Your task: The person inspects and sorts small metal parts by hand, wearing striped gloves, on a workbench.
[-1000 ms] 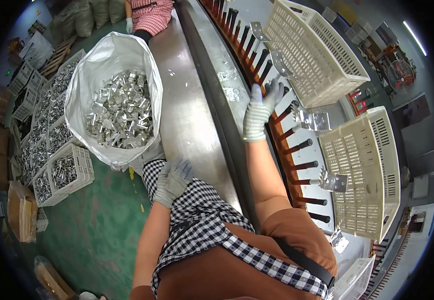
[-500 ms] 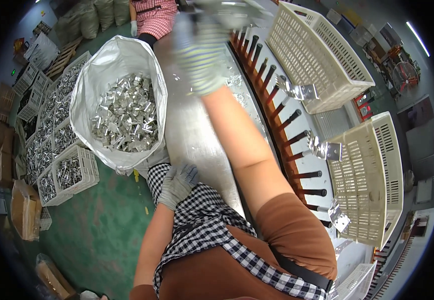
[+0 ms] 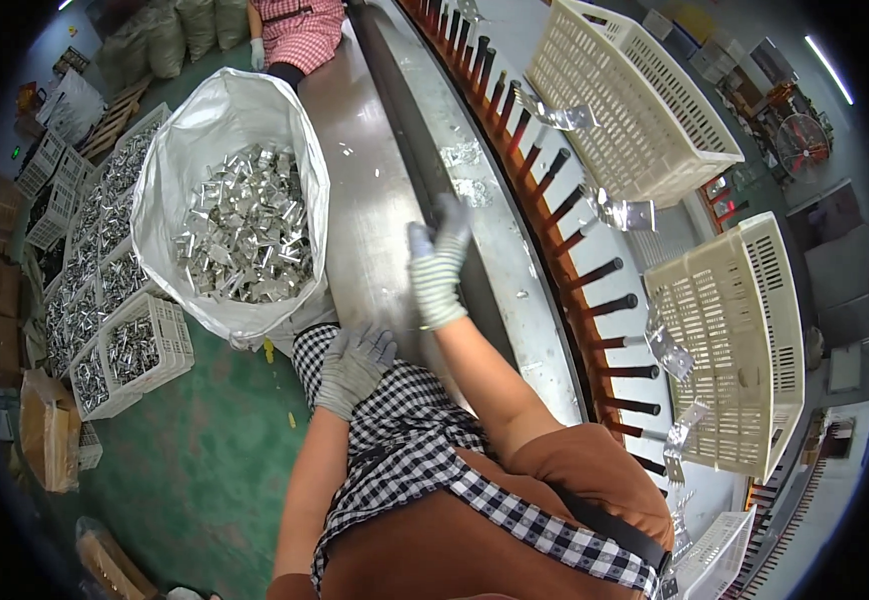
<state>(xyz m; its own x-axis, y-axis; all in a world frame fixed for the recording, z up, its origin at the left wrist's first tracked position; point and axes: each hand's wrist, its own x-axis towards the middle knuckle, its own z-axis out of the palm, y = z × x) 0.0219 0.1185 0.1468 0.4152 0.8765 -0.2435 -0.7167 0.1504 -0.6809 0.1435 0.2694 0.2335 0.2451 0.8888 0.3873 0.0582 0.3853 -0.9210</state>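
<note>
My right hand [image 3: 441, 268], in a striped knit glove, is over the bare metal bench [image 3: 360, 150]. Its thumb stands apart from the blurred fingers, and nothing shows in it. My left hand [image 3: 353, 372], also gloved, lies on the black-and-white checked apron [image 3: 410, 405] over my thigh, its fingers stretched out. Left of the bench stands a white sack [image 3: 175, 130] holding many small shiny metal pieces [image 3: 250, 225]. Bent metal brackets [image 3: 623, 210] hang on some of the dark-tipped pegs [image 3: 595, 275] along the rack to the right.
Cream slatted crates [image 3: 635, 110] stand beyond the pegs, with another crate [image 3: 725, 290] nearer. At the left, white crates [image 3: 155, 345] hold more metal pieces on the green floor [image 3: 215, 450]. Far ahead sits a person in a red checked apron [image 3: 300, 35].
My right hand has drawn back from the far end of the bench toward me, and the blurred metal near it is gone. The hanging brackets have shifted along the rack. My left hand stays put.
</note>
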